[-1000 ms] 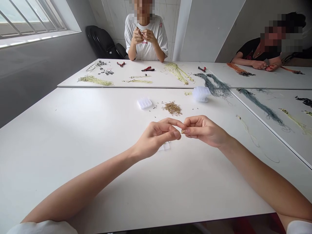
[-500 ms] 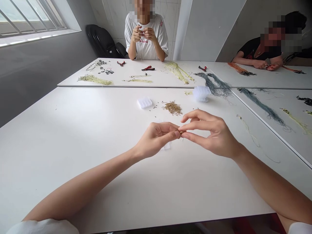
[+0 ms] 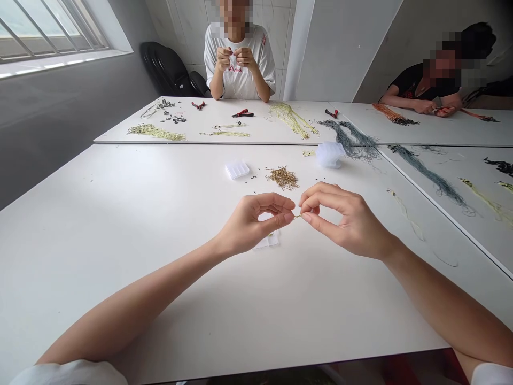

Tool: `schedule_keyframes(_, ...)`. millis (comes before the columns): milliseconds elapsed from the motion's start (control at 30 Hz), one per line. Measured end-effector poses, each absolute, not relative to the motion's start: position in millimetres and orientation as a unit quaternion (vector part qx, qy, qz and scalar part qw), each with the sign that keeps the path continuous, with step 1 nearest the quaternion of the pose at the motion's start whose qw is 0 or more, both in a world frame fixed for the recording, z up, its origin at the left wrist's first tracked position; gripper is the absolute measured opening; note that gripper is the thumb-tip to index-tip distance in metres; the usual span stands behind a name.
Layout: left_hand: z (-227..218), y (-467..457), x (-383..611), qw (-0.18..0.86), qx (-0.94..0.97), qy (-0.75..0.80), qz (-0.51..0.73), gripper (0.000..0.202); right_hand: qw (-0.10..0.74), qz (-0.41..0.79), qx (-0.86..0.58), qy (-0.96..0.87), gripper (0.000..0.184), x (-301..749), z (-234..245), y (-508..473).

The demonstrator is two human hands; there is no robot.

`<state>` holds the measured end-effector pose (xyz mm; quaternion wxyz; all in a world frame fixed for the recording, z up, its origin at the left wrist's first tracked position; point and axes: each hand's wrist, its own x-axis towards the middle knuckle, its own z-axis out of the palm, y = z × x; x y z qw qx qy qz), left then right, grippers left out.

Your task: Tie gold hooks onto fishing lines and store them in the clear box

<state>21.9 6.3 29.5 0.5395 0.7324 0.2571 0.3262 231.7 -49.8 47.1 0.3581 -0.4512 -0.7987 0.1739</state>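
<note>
A tiny gold-coloured metal piece [image 3: 297,216] spans the gap between my two hands, too small to make out its exact kind. The thumb and fingers of my left hand [image 3: 262,219] pinch its left end. From the other side, my right hand [image 3: 340,214] grips the right end between thumb and forefinger, its other fingers curled above. Partly hidden under my left hand lies a clear plastic compartment box [image 3: 266,240], with a small yellowish item in it. Just beyond my hands is a pile of small gold-coloured metal pieces [image 3: 282,177].
Another clear compartment box [image 3: 237,170] and a stack of clear boxes [image 3: 330,154] stand beyond my hands. Bundles of grey-green line [image 3: 425,171] and yellow line [image 3: 294,120] lie farther off, with red-handled pliers [image 3: 242,113]. Two people sit across the tables, hands busy.
My hands have drawn slightly apart, so the gold piece now shows between the fingertips. My right fingers have curled in, and my left hand has shifted a little left, uncovering more of the box.
</note>
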Motion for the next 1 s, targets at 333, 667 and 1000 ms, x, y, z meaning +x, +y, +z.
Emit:
schedule_keyframes(333,24.7,0.2,19.0,0.325,0.89,0.175,0.268,0.013,0.23,0.399,-0.487,-0.742,0.01,233.7,50.3,-46.9)
schedule_keyframes(667,25.4,0.6,17.6,0.206,0.945,0.144,0.209,0.024,0.197,0.528,-0.481,-0.672,0.017,233.3,33.8,-35.9)
schedule_keyframes(1000,27.9,2.4,17.1,0.179,0.947,0.169,0.206,0.022,0.219,0.532,-0.48,-0.662,0.011,227.8,32.7,-35.9)
